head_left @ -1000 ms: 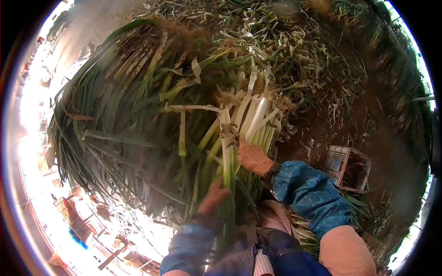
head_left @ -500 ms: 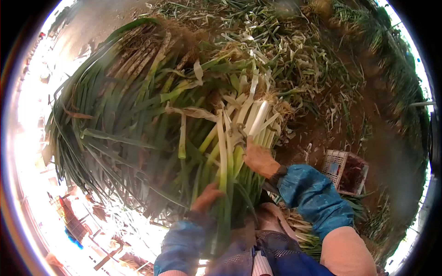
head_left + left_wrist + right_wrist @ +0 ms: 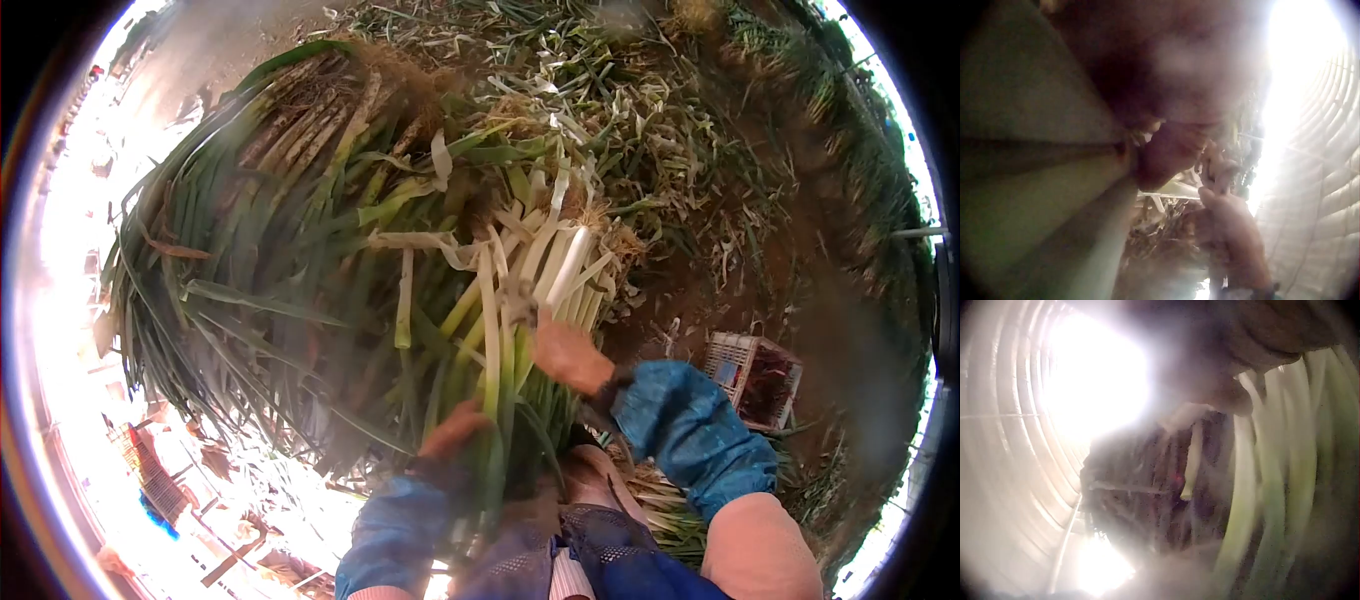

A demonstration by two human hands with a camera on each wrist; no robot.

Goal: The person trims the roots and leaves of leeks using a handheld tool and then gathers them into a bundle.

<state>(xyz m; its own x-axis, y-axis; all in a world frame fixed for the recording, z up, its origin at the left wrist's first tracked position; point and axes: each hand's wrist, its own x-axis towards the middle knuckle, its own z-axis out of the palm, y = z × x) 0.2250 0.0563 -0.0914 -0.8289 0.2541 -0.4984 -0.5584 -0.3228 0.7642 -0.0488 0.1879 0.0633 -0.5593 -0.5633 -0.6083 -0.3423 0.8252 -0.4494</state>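
My left hand grips the green part of a leek, whose white end points up and away from me. To its right, my right hand has its fingers curled at the pale stems and pinches a leaf of the leek; its greyish fingertips are blurred. The left wrist view shows my right hand with the thumb close against the fingers. In the right wrist view, the curled fingers hang right over pale leek stems. Beneath both hands lies a row of pale, clean leeks, roots away from me.
A large heap of untrimmed leeks fills the left side. Loose peelings cover the ground beyond. A white plastic crate stands at the right, and more leeks lie beside my leg. Green stalks line the far right.
My right hand has drawn back slightly to the right and toward me, away from the leek's white part. My left hand has shifted slightly left, still on the same leek.
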